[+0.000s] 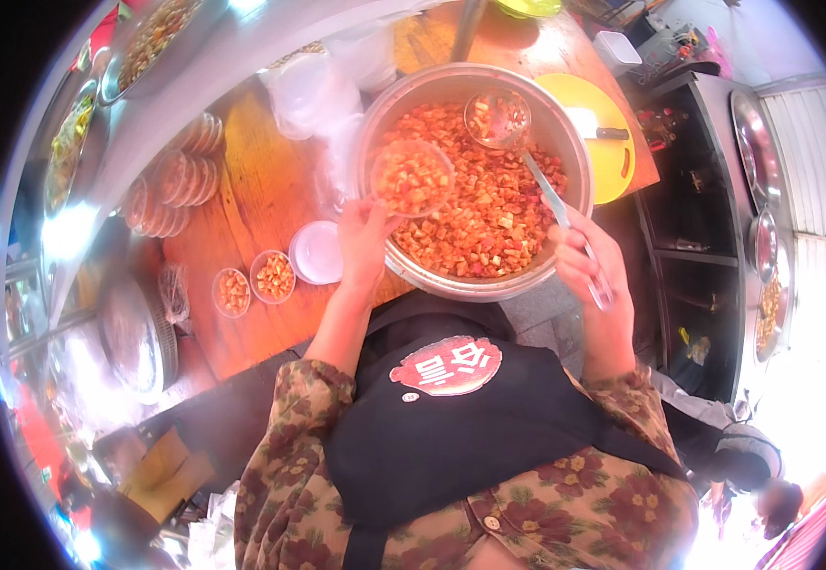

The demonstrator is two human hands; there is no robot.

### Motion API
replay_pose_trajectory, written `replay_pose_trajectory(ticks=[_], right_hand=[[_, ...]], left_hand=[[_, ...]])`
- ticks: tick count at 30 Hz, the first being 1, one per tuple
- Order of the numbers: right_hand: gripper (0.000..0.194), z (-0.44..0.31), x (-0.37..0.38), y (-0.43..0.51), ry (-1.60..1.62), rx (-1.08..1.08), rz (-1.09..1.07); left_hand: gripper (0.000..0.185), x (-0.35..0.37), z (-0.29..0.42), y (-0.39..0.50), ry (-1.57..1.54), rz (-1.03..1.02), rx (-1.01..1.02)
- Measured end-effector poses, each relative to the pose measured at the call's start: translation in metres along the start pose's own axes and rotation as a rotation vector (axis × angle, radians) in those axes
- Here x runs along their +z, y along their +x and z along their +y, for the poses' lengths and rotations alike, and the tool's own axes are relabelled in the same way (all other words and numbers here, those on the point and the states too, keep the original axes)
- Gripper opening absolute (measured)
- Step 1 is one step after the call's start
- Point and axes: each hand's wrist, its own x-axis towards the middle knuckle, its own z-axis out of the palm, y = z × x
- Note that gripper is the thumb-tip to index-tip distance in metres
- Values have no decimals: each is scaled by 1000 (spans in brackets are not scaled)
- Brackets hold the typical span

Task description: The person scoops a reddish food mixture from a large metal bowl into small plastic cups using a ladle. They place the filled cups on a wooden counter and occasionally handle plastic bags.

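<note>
A large metal basin (577,142) full of diced food in red sauce (506,228) stands before me. My left hand (364,235) grips a clear plastic tub (413,178) by its near edge, above the basin's left side. Diced pieces show in the tub. In my right hand (591,263) is the handle of a metal ladle (498,117). The ladle's bowl is over the far part of the food, with some pieces in it. Left of my left hand, two filled tubs (272,276) sit beside a stack of round plastic lids (315,253) on the wooden table (263,171).
Several stacks of packed tubs (178,174) stand at the table's left. Clear plastic bags (313,92) lie behind the basin's left side. On the right, a knife (609,133) rests on a yellow cutting board (570,89). A dark shelf unit (694,235) stands farther right.
</note>
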Motion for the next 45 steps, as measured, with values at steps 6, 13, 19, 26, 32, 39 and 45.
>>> replay_pose_trajectory(ticks=[6,13,19,26,32,39,45], right_hand=[[46,66,33,-30,-866,-228,90],[48,77,29,-27,-871,-228,48],[39,84,35,-35,-324,22,-19],[41,90,27,-37,-263,-145,-61],[41,109,20,-27,-533,-230,283],[42,90,3,-11,-1574,-622,368],[42,78,8,28,-1871,-236,438]], left_hand=[[9,7,-2,1,-42,-29,3],[7,-12,-2,-7,-121,-22,-24],[11,-56,16,-28,-142,37,-53],[11,-149,41,-14,-226,261,176],[22,-265,26,57,459,468,185],[32,-344,4,129,1273,419,-23],[39,-271,18,95,1272,373,440]])
